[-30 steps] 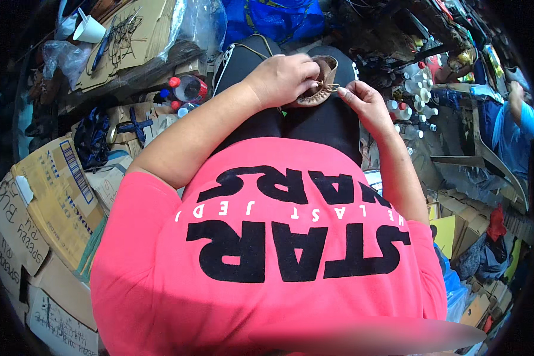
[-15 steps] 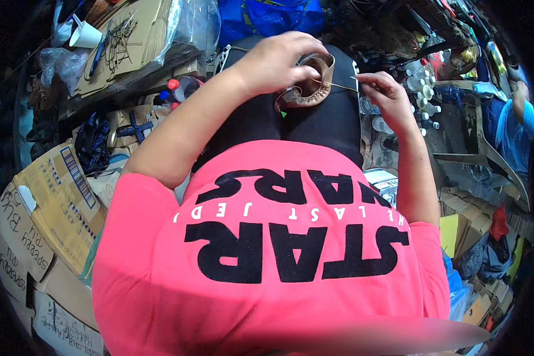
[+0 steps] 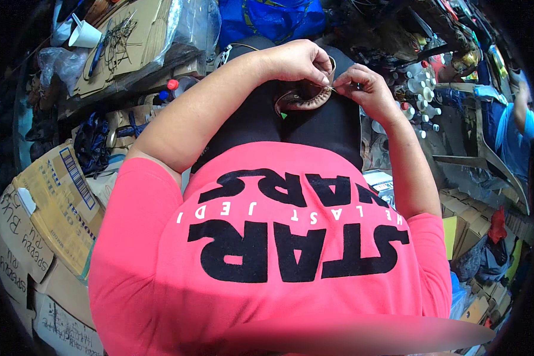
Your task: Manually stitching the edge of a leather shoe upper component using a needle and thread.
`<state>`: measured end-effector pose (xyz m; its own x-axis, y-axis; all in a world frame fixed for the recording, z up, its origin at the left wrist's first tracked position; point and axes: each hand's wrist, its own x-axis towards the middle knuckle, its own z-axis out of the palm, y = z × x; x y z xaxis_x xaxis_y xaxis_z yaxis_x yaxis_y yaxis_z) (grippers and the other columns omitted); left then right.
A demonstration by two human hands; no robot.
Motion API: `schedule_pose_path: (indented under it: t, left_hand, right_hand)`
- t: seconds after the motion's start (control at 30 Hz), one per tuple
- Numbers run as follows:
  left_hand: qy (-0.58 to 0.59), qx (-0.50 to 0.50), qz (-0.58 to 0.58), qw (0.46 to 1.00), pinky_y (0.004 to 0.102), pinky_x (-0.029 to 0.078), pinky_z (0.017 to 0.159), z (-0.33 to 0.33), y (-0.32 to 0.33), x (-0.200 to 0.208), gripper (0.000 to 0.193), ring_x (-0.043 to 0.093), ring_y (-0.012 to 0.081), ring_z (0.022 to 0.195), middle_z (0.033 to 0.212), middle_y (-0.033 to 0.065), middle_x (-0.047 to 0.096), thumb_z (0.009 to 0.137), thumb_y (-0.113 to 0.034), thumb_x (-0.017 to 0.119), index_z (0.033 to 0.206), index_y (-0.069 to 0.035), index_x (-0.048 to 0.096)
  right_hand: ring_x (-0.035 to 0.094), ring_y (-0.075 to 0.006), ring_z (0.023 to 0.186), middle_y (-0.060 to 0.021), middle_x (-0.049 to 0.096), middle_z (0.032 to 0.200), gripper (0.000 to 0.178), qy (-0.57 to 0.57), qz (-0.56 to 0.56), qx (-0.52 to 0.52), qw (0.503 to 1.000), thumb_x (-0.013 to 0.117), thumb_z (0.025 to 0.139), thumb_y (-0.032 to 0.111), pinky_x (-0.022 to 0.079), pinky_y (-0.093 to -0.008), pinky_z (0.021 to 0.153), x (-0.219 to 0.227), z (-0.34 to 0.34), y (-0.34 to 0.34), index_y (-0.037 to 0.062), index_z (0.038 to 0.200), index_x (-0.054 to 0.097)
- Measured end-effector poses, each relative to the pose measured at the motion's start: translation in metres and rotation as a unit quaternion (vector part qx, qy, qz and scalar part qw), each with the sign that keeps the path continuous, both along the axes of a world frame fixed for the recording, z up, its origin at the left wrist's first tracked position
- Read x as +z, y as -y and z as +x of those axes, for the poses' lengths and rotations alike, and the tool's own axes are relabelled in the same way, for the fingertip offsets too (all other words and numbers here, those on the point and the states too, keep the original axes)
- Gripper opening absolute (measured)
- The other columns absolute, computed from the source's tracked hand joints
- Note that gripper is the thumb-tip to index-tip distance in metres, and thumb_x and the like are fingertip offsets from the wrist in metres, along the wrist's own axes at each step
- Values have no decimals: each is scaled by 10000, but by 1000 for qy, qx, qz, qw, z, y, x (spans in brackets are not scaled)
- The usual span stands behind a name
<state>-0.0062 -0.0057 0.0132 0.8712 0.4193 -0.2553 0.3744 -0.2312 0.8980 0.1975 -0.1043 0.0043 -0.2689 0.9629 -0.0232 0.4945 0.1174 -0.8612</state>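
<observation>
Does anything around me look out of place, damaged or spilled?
Yes: thin dark strands lie in a messy tangle on the flat cardboard at the upper left, which looks untidy. I see no clear spill, and no obvious damage on the brown piece at the left hand's fingertips.

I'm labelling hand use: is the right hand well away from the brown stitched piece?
No, the right hand is at the edge of the brown stitched piece, beside the left hand.
</observation>
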Motion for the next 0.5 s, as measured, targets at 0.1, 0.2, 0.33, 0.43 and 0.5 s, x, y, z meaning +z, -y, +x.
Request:
schedule_pose_path:
  t: [0.1, 0.2, 0.33, 0.43, 0.5]
  left_hand:
    - [8, -12, -55, 998, 269, 475, 795, -2, -3, -8, 261, 603, 115, 862, 918, 57, 672, 788, -161, 693, 982, 9, 659]
    - [18, -23, -91, 995, 265, 469, 813, -5, -4, -11, 274, 600, 112, 869, 939, 55, 672, 805, -148, 673, 1037, -3, 662]
    - [16, -47, -96, 994, 260, 446, 858, -6, -5, -15, 308, 595, 124, 907, 985, 57, 669, 819, -131, 648, 1105, -18, 651]
    - [0, -52, -81, 995, 267, 429, 886, -7, -4, -16, 316, 588, 135, 932, 1006, 63, 662, 824, -120, 636, 1124, -21, 639]
    - [5, -63, -73, 995, 272, 425, 891, -7, -4, -15, 317, 586, 139, 935, 1010, 67, 659, 828, -116, 629, 1131, -22, 635]
  right_hand:
    - [575, -107, 817, -16, 576, 825, 159, 9, 13, -15, 1000, 640, 759, -71, 463, -233, 722, -6, 0, 6, 36, 873, 663]
    - [575, -116, 796, -22, 576, 814, 174, 7, 28, -32, 999, 642, 763, -64, 456, -234, 706, -6, -4, 17, 45, 894, 676]
    - [581, -152, 700, -49, 560, 772, 204, 44, 98, -56, 993, 673, 749, -16, 463, -256, 624, -5, -12, 28, 105, 910, 700]
    - [586, -212, 702, -71, 559, 774, 224, 114, 107, -41, 987, 664, 741, -8, 475, -296, 618, 8, -16, 32, 120, 922, 693]
    - [587, -246, 716, -83, 563, 785, 209, 157, 125, -21, 979, 643, 753, 8, 474, -329, 642, 15, -18, 31, 127, 919, 689]
